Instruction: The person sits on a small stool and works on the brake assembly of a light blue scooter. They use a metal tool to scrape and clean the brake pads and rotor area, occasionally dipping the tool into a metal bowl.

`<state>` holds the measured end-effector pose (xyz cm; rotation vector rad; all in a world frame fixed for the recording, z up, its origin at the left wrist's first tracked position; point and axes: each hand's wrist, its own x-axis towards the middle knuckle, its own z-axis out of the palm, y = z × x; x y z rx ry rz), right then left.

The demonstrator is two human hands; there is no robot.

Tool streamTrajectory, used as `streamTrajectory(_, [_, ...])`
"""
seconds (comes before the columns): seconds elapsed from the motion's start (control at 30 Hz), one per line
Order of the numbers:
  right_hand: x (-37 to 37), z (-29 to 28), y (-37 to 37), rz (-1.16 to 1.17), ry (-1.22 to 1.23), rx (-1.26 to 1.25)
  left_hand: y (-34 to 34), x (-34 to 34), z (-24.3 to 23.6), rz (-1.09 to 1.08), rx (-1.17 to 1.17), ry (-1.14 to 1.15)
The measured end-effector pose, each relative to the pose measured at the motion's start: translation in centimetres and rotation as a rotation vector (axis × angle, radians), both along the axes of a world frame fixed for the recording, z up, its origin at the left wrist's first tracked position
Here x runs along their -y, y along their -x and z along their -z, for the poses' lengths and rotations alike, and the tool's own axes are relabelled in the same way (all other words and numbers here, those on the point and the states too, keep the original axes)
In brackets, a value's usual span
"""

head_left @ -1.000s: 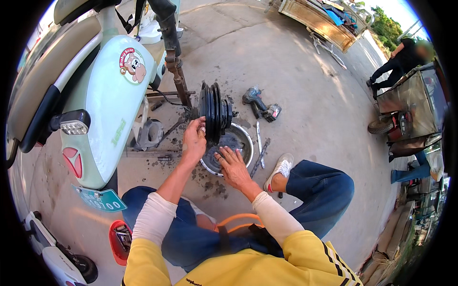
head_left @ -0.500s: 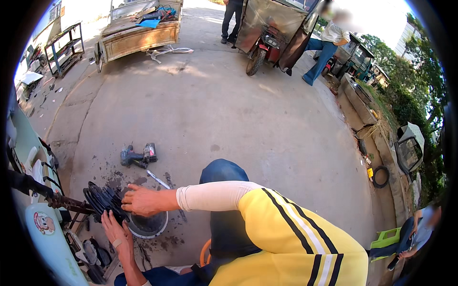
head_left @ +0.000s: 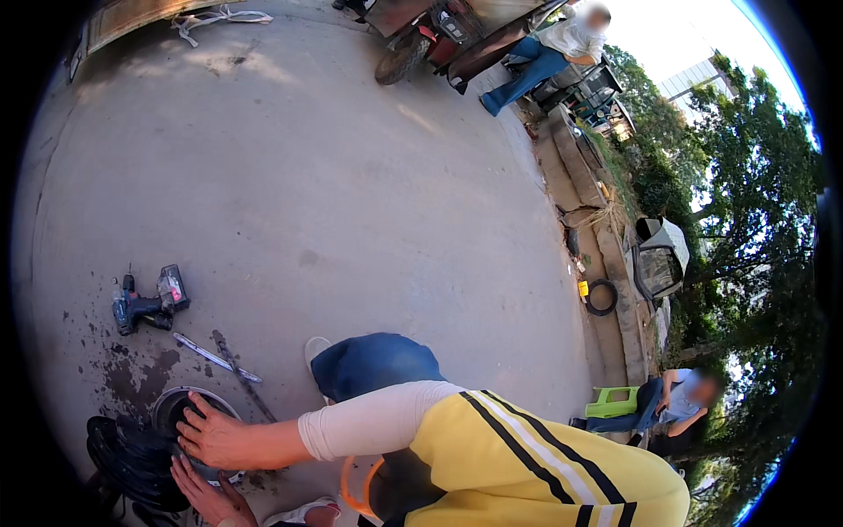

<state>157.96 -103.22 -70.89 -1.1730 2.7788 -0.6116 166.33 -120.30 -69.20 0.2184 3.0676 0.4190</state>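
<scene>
At the lower left, a black ribbed, rounded thing hangs beside a round basin and partly over it. I cannot make out its exact kind. My right hand reaches in from the right, palm down over the basin, its fingers spread and their tips near the black thing. Just below it, my left hand lies with outstretched fingers against the lower edge of the black thing. Neither hand grips anything. The two hands and the black thing cover much of the basin's inside.
Beyond the basin, a cordless power tool lies on the wet-spotted concrete, near a silver bar and a dark rod. An orange stool is beside my leg. One person sits at the right; another is by a three-wheeler.
The view has swung right, so everything sits further left and the cart is mostly out of sight. My right hand has shifted off the black thing to over the basin, fingers spreading.
</scene>
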Motion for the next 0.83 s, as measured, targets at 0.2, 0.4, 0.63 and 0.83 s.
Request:
streamTrajectory(0.2, [0.8, -0.1, -0.6, 0.070, 0.098, 0.106, -1.2, 3.0, 8.4, -0.110, 0.050, 0.027])
streamTrajectory(0.4, [-8.5, -7.9, 0.0, 0.389, 0.249, 0.251, 4.7, -6.8, -5.2, -0.103, 0.233, -0.243])
streamTrajectory(0.63, [-34.8, -20.8, -7.9, 1.276, 0.277, 0.378, 7.4, -7.3, -17.0, 0.025, 0.456, 0.060])
streamTrajectory(0.83, [-47.6, -20.0, -31.9, 1.997, 0.144, 0.750, 14.5, -12.3, -20.4, -0.008, 0.676, 0.058])
